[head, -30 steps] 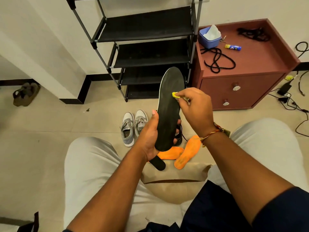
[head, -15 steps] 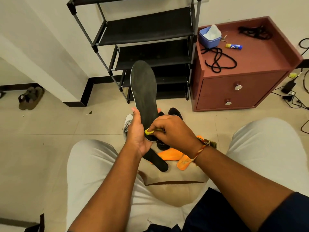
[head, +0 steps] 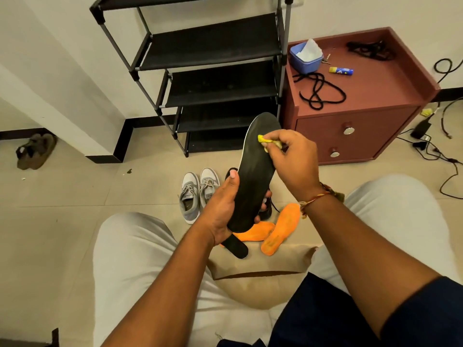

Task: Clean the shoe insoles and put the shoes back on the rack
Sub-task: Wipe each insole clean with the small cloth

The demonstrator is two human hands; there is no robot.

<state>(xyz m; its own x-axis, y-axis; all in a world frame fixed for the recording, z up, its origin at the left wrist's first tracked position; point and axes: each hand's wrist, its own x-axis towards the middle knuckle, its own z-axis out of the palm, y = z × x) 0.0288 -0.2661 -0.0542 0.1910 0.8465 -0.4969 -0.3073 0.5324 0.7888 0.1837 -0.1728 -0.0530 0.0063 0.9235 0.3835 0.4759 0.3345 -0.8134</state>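
Observation:
My left hand (head: 221, 209) grips the heel end of a black insole (head: 253, 176) held upright in front of me. Pinched in my right hand (head: 290, 161) is a small yellow cloth (head: 265, 141), pressed against the insole's toe end. On the floor below lie a second black insole (head: 236, 247) and two orange insoles (head: 281, 227). A pair of grey sneakers (head: 198, 194) stands to the left, and a black shoe (head: 266, 211) is mostly hidden behind the held insole. The black shoe rack (head: 215, 71) stands against the wall beyond.
A maroon cabinet (head: 360, 131) right of the rack carries a blue tub (head: 304, 58), black laces and a small tube. Cables and a charger trail on the floor at far right. Brown sandals (head: 35, 151) sit far left. My knees flank a tan cushion (head: 260, 271).
My right hand slid the yellow cloth from the toe down to the heel of the insole and back up to the toe. The insole tilted left, then returned.

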